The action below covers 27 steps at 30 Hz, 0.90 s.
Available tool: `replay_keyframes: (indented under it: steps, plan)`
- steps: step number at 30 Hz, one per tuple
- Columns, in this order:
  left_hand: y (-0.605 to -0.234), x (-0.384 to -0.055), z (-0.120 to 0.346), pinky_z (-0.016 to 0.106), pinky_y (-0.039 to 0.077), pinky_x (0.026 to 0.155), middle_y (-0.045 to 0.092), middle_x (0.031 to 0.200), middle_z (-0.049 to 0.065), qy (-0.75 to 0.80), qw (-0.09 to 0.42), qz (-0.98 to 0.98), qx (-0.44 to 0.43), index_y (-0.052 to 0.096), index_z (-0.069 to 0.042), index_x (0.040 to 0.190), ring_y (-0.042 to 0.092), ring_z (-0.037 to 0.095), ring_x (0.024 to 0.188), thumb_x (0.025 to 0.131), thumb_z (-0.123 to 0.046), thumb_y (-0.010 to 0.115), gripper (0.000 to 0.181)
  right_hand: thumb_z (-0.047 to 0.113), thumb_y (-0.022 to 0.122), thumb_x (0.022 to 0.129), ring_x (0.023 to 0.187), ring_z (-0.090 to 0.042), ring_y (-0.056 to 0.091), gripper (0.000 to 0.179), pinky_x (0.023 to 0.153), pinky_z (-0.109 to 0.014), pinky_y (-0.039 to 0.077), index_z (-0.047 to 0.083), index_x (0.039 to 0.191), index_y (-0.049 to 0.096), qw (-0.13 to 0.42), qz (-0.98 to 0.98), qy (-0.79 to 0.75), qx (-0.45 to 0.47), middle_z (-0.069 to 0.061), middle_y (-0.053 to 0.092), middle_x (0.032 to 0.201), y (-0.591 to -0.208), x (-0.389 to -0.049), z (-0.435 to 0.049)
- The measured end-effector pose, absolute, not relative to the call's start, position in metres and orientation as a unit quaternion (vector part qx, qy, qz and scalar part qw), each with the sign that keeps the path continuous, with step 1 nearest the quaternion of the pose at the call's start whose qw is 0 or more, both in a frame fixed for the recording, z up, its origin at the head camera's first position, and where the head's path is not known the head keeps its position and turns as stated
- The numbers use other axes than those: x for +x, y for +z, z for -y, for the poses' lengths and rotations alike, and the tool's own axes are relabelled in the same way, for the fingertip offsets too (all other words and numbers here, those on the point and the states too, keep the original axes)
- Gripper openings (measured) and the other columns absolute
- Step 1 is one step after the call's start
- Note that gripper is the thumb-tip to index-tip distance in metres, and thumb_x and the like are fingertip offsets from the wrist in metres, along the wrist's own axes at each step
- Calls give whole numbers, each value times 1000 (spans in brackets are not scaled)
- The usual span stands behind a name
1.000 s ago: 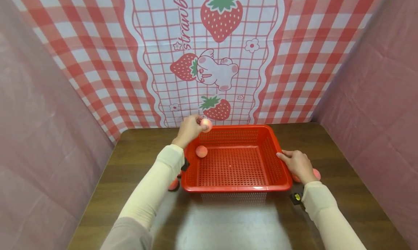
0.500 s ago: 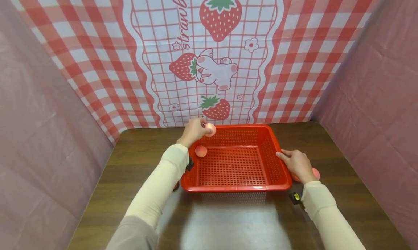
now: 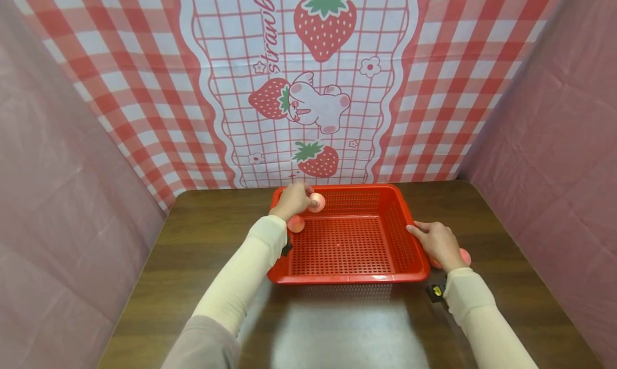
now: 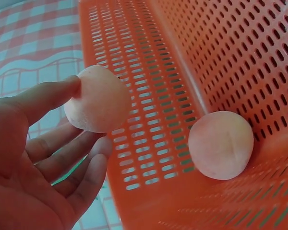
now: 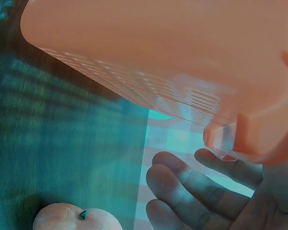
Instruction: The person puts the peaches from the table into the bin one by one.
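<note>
A red plastic basket [image 3: 337, 278] with perforated walls sits on the wooden table. My left hand [image 3: 292, 200] pinches a pinkish peach [image 3: 316, 202] between thumb and fingers, over the basket's back left part; the left wrist view shows this held peach [image 4: 98, 99] against the slotted wall. Another peach [image 3: 296, 224] lies in the basket by its left wall. At the right rim, my right hand [image 3: 439, 245] grips the basket, thumb on top. In the right wrist view, its fingers [image 5: 170, 184] sit below the rim; the thumb is hidden there.
Beyond the right hand, peaches [image 3: 465, 256] lie on the table [image 3: 501, 283], partly hidden; the right wrist view shows one peach [image 5: 67, 220] with a green stem. A checked strawberry cloth [image 3: 434, 117] hangs behind the table, with pink curtains [image 3: 544, 144] at both sides.
My left hand has moved right and down with its peach, from above the back left rim into the basket's opening. The right hand stays on the rim.
</note>
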<state>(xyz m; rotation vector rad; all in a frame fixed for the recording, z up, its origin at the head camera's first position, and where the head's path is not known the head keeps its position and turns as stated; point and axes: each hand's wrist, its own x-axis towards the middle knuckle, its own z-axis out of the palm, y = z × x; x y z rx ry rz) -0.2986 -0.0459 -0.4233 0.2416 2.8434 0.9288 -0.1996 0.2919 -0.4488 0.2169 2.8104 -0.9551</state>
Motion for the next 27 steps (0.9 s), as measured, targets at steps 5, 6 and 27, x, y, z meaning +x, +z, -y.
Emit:
replay_keyframes:
  steps: [5, 6, 27]
  plan:
    - [-428, -298, 43, 36, 53, 83, 68, 115, 8, 303, 101, -943, 91, 66, -8, 117, 63, 23, 97, 87, -22, 74, 34, 45, 57, 95, 63, -16, 62, 65, 60, -28, 51, -3, 139, 48, 81, -941, -319, 72, -21, 72, 95, -449, -199, -292]
    - [-429, -297, 42, 36, 53, 84, 67, 117, 8, 303, 109, -942, 94, 66, -8, 119, 63, 23, 98, 87, -22, 73, 35, 45, 57, 95, 63, -16, 62, 65, 61, -29, 51, -2, 138, 49, 79, -943, -316, 71, -21, 72, 95, -449, -199, -292]
    - [-454, -299, 31, 37, 52, 85, 70, 111, 8, 222, 138, -958, 120, 70, -8, 108, 63, 25, 99, 84, -19, 76, 27, 45, 57, 96, 65, -17, 61, 62, 62, -29, 48, -1, 138, 51, 76, -946, -309, 65, -21, 72, 98, -450, -200, -293]
